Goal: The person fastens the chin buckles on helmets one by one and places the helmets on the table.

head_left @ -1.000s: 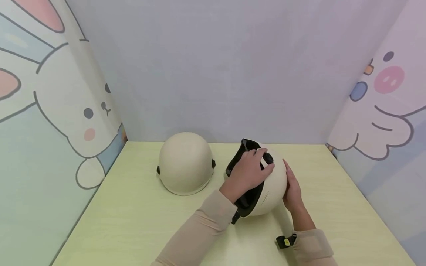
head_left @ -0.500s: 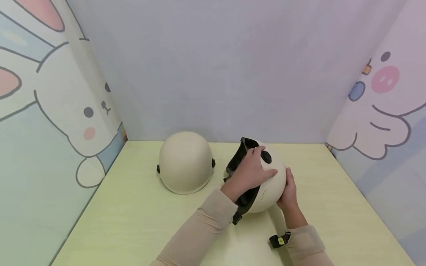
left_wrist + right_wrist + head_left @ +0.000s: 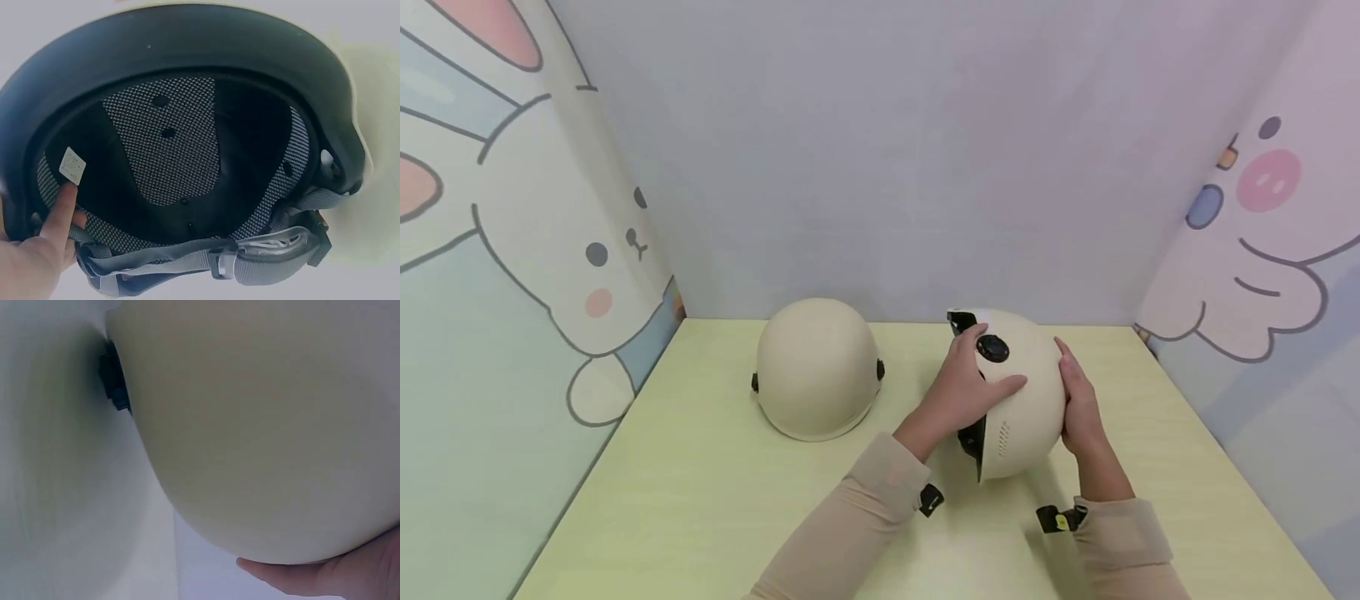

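Observation:
A cream helmet [image 3: 1026, 400] lies tilted on its side between the two hands, its opening facing left. At its rim my left hand [image 3: 955, 379] grips it, thumb on the shell near a round black fitting [image 3: 992, 348]. In the left wrist view, a finger of the left hand [image 3: 37, 259] reaches inside beside a white label [image 3: 72, 165]. Mesh lining [image 3: 165, 144] and a grey buckled chin strap [image 3: 269, 256] show there. My right hand [image 3: 1081, 408] rests against the crown with fairly straight fingers. The right wrist view shows a straight digit along the shell [image 3: 262, 437].
Another cream helmet [image 3: 817, 371] stands dome up to the left, with black fittings at its sides. Both are on a pale yellow-green table [image 3: 700, 500]. A plain wall [image 3: 880, 167] closes off the back, and cartoon-printed panels [image 3: 550, 208] flank the table.
The held helmet has turned, so less of its dark inside shows in the head view. Its shell has shifted slightly right, with the right hand following. The other helmet has stayed put.

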Action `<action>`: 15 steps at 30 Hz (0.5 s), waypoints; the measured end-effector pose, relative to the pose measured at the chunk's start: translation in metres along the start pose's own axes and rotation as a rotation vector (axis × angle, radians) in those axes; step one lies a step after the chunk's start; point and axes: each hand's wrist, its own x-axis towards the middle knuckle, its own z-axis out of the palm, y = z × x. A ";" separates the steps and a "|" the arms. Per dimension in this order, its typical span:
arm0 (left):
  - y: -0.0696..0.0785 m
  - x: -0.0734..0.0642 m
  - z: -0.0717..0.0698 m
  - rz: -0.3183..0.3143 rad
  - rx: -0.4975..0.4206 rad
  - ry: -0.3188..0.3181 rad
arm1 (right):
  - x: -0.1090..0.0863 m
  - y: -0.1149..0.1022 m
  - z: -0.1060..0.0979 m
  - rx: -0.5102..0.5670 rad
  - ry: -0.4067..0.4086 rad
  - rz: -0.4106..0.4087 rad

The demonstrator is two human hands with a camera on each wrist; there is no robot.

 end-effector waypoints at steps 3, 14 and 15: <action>-0.003 -0.001 0.000 0.001 -0.052 0.019 | 0.000 -0.008 0.000 -0.072 0.011 0.023; -0.031 -0.008 -0.010 -0.007 -0.251 0.084 | 0.011 -0.034 0.015 -0.407 0.033 0.066; -0.033 -0.008 -0.011 -0.009 -0.256 0.086 | 0.012 -0.035 0.017 -0.440 0.033 0.079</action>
